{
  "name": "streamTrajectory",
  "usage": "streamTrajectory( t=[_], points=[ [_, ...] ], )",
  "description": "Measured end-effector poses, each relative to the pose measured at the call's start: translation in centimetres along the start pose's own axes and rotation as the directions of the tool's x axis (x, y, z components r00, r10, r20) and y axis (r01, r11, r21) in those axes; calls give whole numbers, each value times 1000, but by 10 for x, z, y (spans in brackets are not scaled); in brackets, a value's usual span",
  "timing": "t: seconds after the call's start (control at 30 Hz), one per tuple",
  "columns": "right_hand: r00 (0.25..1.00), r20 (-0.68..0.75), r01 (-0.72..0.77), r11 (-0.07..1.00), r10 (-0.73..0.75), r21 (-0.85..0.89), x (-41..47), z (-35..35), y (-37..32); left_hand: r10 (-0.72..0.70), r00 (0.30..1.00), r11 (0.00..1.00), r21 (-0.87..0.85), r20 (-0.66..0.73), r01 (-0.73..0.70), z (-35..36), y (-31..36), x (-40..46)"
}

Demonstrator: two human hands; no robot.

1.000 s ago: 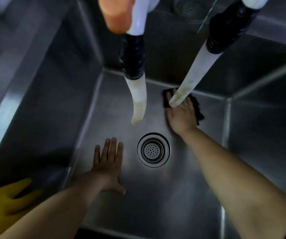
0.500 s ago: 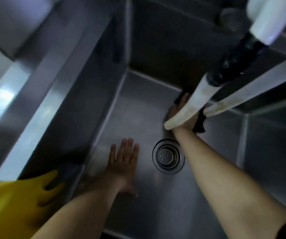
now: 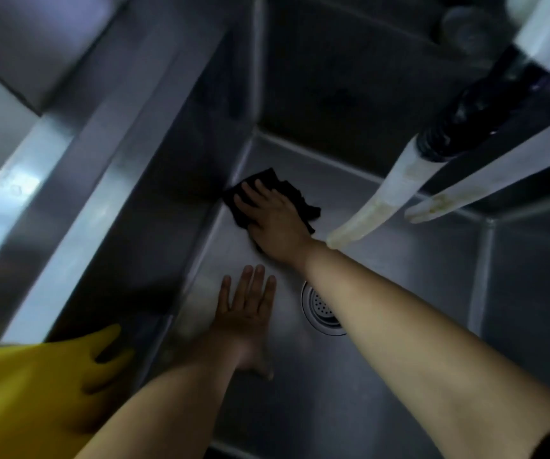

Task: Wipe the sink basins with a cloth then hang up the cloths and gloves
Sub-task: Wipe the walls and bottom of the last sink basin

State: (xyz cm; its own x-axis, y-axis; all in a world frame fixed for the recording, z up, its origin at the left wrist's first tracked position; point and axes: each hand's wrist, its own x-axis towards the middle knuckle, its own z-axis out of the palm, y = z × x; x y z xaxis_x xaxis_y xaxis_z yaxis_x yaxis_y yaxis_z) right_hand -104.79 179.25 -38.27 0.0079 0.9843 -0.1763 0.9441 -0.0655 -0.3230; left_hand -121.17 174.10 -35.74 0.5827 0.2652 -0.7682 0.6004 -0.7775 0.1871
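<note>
At the far left a broad steel rim (image 3: 68,180) runs diagonally from the lower left up toward the top centre, forming the left edge of the sink basin (image 3: 399,376). A yellow rubber glove (image 3: 35,385) is draped over this rim at the lower left, its fingers hanging over the inner side. Below the rim the basin's left wall drops steeply to the floor, meeting it along a seam that runs to the back-left corner.

The left hand (image 3: 245,318) lies flat on the basin floor near the left wall, fingers straight and close together, thumb out to the side, holding nothing. Just beyond it, the right hand (image 3: 273,220) presses a dark cloth (image 3: 267,190) onto the floor right at the back-left corner, fingers spread and flat on top of the cloth, which touches the seam where the left wall meets the floor. The right forearm crosses over the round drain strainer (image 3: 320,308), hiding its right part.

To the right of the drain the basin floor is bare steel up to the right wall. Above that side, two pale hoses (image 3: 382,197) with black collars slant down from the upper right, their ends hanging over the basin without touching the floor.
</note>
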Motion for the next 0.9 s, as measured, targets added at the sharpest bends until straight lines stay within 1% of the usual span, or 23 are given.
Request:
streamTrajectory(
  t=[0.07,0.1,0.17,0.23,0.3,0.33,0.4,0.5,0.63,0.73,0.77,0.8,0.83,0.9],
  points=[
    [999,33,29,999,-30,17,-20,1,11,-3,1000,1000,13,11,3,-2,1,0],
    [999,44,12,1000,-13,21,-30,1,20,-7,1000,1000,16,15,6,-4,1,-1],
    [994,46,-101,995,101,-2,-51,-3,42,-18,1000,1000,17,22,18,-5,2,-2],
    [974,-20,-228,973,227,-44,-73,-10,65,-16,1000,1000,18,26,15,-5,2,-4],
    [936,-102,-339,941,337,-2,-97,-20,89,-8,1000,1000,12,29,7,-5,3,-4],
    [910,-123,-396,918,395,16,-110,-24,101,-5,1000,1000,10,30,5,-5,3,-5],
    [849,-128,-518,856,512,-8,-137,-27,122,-5,1000,1000,11,26,5,-5,3,-5],
    [729,-148,-681,730,668,-57,-177,-27,141,-9,1000,1000,15,30,9,-4,4,-5],
    [577,-177,-813,580,797,-40,-213,-14,122,-14,999,1000,17,35,13,-4,4,-5],
    [484,-170,-871,492,858,3,-209,-1,94,-15,999,1000,24,45,14,-6,4,-6],
    [470,-161,-878,479,868,16,-201,1,87,-14,999,1000,27,47,13,-7,4,-6],
    [480,-155,-873,488,864,20,-191,3,80,-14,999,999,29,49,13,-7,4,-6],
    [512,-153,-854,520,845,17,-178,4,72,-15,999,999,31,52,13,-7,5,-7],
    [612,-159,-784,620,775,2,-149,6,53,-19,998,999,38,61,17,-8,6,-7]
  ],
)
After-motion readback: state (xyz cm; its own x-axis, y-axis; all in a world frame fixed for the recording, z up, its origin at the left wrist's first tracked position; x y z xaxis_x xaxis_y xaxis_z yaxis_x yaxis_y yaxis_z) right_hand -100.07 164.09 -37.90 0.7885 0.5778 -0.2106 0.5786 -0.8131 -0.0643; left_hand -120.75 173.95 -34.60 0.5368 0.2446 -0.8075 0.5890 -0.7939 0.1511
